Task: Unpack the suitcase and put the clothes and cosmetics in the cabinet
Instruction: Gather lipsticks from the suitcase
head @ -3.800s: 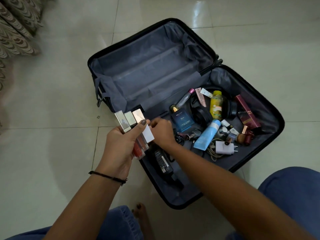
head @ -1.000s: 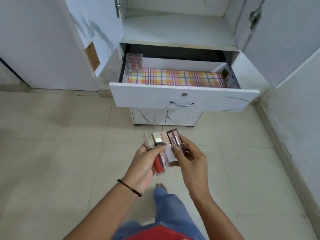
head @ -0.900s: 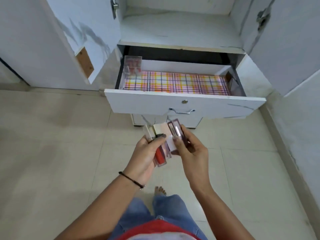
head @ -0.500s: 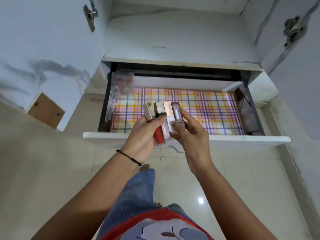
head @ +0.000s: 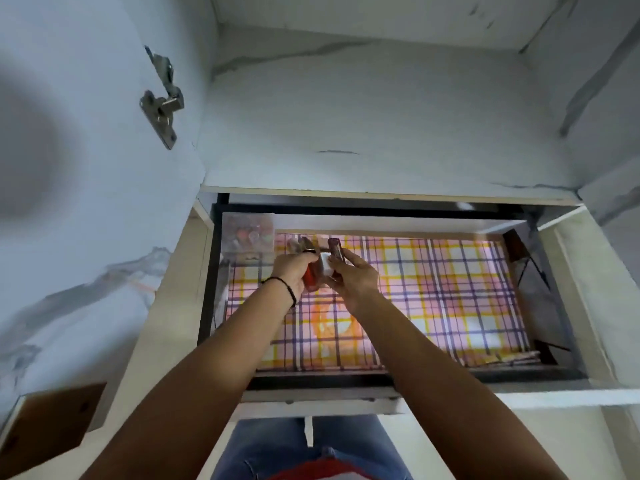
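A single head-worn, wide-angle camera looks steeply down and forward from above and behind the left hand (head: 294,271) and right hand (head: 355,282). Both forearms run up from the bottom edge to mid-frame, where the hands grip small cosmetic tubes (head: 311,280). The view is close. The open white drawer with pink-and-yellow plaid lining (head: 536,398) spreads beneath and around the hands. Beyond them lies the white marbled cabinet shelf (head: 381,116), to their left the silver metal hinge (head: 161,102), and nearer than them blue denim jeans (head: 277,448).
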